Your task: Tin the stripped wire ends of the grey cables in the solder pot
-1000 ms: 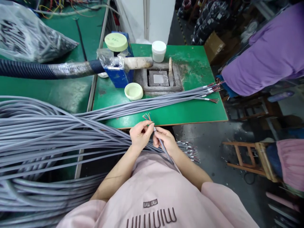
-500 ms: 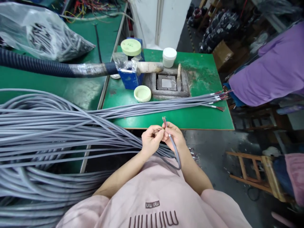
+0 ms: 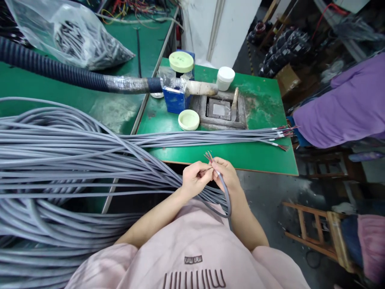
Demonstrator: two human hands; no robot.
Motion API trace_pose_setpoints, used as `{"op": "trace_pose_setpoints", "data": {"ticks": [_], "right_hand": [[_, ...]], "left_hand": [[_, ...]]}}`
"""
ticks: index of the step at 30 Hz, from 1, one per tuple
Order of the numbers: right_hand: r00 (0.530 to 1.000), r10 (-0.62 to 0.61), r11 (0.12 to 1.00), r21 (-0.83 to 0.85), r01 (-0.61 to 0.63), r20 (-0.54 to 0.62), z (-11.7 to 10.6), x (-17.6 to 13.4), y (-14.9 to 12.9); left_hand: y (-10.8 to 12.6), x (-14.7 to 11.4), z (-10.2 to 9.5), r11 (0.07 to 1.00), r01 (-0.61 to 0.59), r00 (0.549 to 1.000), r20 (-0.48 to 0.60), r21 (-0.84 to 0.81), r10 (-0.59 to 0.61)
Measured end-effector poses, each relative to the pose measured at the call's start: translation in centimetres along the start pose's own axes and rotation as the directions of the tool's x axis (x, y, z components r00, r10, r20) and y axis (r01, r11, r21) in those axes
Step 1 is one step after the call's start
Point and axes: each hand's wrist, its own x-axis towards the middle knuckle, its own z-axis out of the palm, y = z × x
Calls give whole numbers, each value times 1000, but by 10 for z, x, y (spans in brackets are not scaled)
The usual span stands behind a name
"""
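Between my hands is the stripped end of a grey cable [image 3: 226,195], with several thin reddish wires [image 3: 208,156] fanning upward from it. My right hand [image 3: 227,175] is closed around the cable near its end, thumb and fingers pinching the base of the wires. Pressed close beside it, my left hand [image 3: 195,176] pinches at a thin wire of the same end; the fingertips partly hide it. Below my hands the cable bends in a loop against my shirt. More grey cables [image 3: 192,138] lie across the green table just beyond, their stripped ends at the right edge.
A large pile of grey cables [image 3: 45,160] fills the left. On the green table [image 3: 261,158] are a solder pot [image 3: 222,110], a pale green lid [image 3: 189,120], a white jar [image 3: 225,77] and a hose [image 3: 126,83]. A person in purple [image 3: 345,104] is at the right.
The view has shifted a little, so the table appears further right. The wire tips are spread more apart and lean left. Both hands keep their hold on the cable end.
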Motion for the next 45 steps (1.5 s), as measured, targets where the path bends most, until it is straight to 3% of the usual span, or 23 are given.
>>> {"op": "trace_pose_setpoints", "data": {"ticks": [4,9,13,18,25,31,38,45], "right_hand": [[995,-89,996,-11,89,-36,3,2,7],[960,-275,937,-239,255,-55,0,7,4],[931,-363,843,-437,314,-30,3,22,-26],[898,-436,656,-662,362,60,17,69,-69],[891,-417,280,-906,317,183,36,146,-83],[920,-334,14,-975,224,206,45,174,-78],[944,-283,-150,-980,131,170,54,177,-79],[943,-279,-191,-973,128,179,60,176,-79]], "left_hand": [[6,2,8,936,164,984,-21,-310,-180],[7,9,7,907,207,972,-30,-367,-233],[1,19,-7,973,60,987,-134,-223,-92],[-15,34,-30,966,-160,970,-150,204,192],[-27,37,-38,856,-231,969,27,463,247],[-26,37,-39,788,-289,952,72,544,299],[-28,37,-39,779,-288,952,80,557,295],[-29,37,-39,771,-298,949,85,563,304]]}}
